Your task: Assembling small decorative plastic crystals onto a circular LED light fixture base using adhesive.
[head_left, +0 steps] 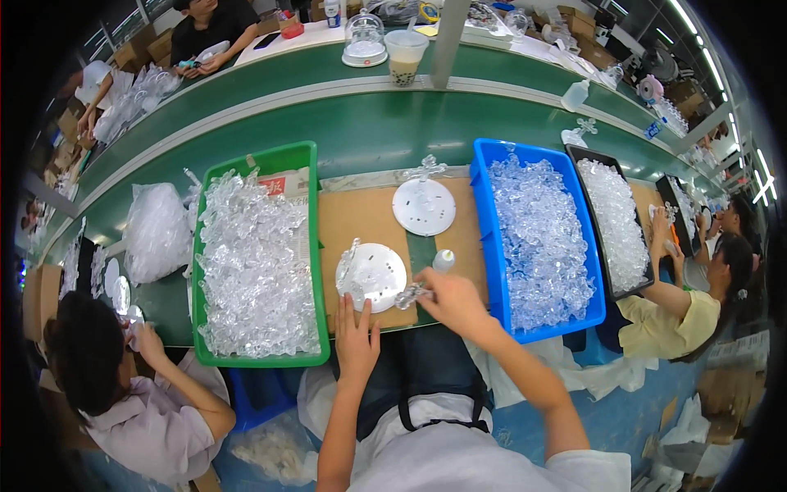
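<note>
A round white plate (384, 275) with small dark marks lies on brown cardboard in front of me, and a clear plastic piece (348, 261) rests along its left side. My left hand (356, 340) has its fingers stretched out, fingertips at the plate's near edge. Pinched in my right hand (456, 305), just right of the plate, is another clear plastic piece (412, 295). Beyond my right hand stands a small white bottle (443, 261). Farther off lies a second white plate (424, 215) with a clear piece (426, 167) at its far edge.
A green bin (316, 246) of clear pieces flanks me on the left, a blue bin (484, 221) on the right, with a black tray (630, 289) beyond. A lidded drink cup (405, 59) and clear dome (364, 39) stand on the far ledge. Co-workers sit on both sides.
</note>
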{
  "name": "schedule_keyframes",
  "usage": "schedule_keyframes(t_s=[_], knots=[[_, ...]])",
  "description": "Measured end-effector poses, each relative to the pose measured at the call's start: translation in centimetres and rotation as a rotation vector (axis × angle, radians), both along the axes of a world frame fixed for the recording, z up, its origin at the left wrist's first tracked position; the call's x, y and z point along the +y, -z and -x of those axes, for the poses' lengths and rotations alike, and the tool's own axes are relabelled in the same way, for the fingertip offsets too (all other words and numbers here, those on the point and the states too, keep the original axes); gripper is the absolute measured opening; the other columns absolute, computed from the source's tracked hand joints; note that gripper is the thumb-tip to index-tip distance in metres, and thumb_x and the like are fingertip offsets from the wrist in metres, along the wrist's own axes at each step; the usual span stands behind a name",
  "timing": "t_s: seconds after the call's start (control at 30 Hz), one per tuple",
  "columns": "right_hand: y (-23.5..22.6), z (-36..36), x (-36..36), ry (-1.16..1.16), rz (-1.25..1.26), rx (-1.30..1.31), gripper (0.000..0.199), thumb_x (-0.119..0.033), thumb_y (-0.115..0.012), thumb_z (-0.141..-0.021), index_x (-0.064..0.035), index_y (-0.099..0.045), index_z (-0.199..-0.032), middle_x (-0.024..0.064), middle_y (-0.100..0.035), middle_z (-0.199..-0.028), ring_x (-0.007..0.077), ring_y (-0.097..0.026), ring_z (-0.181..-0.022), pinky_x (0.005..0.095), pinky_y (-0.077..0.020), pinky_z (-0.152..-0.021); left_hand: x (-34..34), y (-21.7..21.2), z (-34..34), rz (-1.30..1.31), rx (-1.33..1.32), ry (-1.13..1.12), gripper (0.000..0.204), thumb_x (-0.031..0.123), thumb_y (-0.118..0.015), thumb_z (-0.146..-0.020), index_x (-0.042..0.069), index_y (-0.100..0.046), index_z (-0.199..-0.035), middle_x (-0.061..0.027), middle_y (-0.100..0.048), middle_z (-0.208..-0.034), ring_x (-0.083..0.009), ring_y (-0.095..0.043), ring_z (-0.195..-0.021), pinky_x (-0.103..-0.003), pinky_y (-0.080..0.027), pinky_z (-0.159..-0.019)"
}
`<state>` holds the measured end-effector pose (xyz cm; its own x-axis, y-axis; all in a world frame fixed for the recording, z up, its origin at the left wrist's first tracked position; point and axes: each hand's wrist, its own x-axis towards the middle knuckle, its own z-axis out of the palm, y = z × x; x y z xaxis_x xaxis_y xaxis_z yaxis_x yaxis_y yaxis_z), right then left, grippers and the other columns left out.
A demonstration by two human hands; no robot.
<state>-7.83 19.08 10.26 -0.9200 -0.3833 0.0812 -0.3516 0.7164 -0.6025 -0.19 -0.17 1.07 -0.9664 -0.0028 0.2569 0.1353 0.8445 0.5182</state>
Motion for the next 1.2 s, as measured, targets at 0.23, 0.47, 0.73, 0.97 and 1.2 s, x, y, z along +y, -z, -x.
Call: schedule_keyframes(t_s=[0.23, 0.47, 0.73, 0.97, 1.2], knots=[[4.2, 2.2, -4.5, -0.07, -0.076, 0.136, 0.012, -0.012, -0.065, -0.075, -0.0062, -0.06, -0.084, 0.0143, -0.057, -0.075, 0.0333, -0.059, -0.073, 0.0422, -0.0469, -0.062, 0.0, -0.2, 0.1, -0.041, -0.011, -0.012, 0.039, 0.013, -0.056, -0.086, 0.006, -0.052, -0.124, -0.0243, -0.035, -0.139, -0.0412, -0.032, -0.129, -0.047, -0.028, -0.105], [3.7, 2.6, -5.2, -0.149, -0.183, 0.14, 0.006, -0.007, -0.058, -0.073, -0.0065, -0.059, -0.08, 0.0154, -0.056, -0.074, 0.0323, -0.06, -0.072, 0.0413, -0.0485, -0.06, -0.1, -0.2, 0.2, -0.045, -0.014, -0.024, 0.036, 0.012, -0.053, -0.087, 0.005, -0.053, -0.122, -0.0249, -0.037, -0.137, -0.0417, -0.033, -0.128, -0.048, -0.028, -0.104], [4.3, 2.9, -4.2, -0.251, -0.147, 0.132, 0.01, -0.01, -0.062, -0.075, -0.0074, -0.063, -0.085, 0.0138, -0.056, -0.074, 0.0298, -0.06, -0.075, 0.0391, -0.0484, -0.062, -0.1, -0.6, 0.4, -0.074, -0.014, -0.029, 0.036, 0.012, -0.052, -0.088, 0.005, -0.052, -0.123, -0.0239, -0.039, -0.136, -0.0394, -0.035, -0.128, -0.048, -0.028, -0.103], [3.7, 2.5, -5.4, -0.18, -0.295, 0.109, 0.016, -0.01, -0.056, -0.075, -0.0081, -0.061, -0.09, 0.0142, -0.056, -0.078, 0.0302, -0.06, -0.078, 0.038, -0.0513, -0.06, 0.2, -0.9, 0.7, -0.043, -0.01, -0.043, 0.041, 0.016, -0.055, -0.087, 0.015, -0.051, -0.128, -0.0252, -0.042, -0.132, -0.0415, -0.039, -0.123, -0.05, -0.03, -0.101], [3.7, 0.3, -4.5, -0.005, 0.036, 0.221, 0.013, -0.013, -0.064, -0.077, -0.0073, -0.061, -0.088, 0.0122, -0.058, -0.082, 0.0287, -0.059, -0.08, 0.0367, -0.0502, -0.065, 1.2, 0.6, 1.7, 0.089, 0.121, -0.205, 0.036, 0.02, -0.065, -0.081, 0.019, -0.062, -0.117, -0.0201, -0.055, -0.117, -0.0353, -0.051, -0.111, -0.044, -0.038, -0.089]])
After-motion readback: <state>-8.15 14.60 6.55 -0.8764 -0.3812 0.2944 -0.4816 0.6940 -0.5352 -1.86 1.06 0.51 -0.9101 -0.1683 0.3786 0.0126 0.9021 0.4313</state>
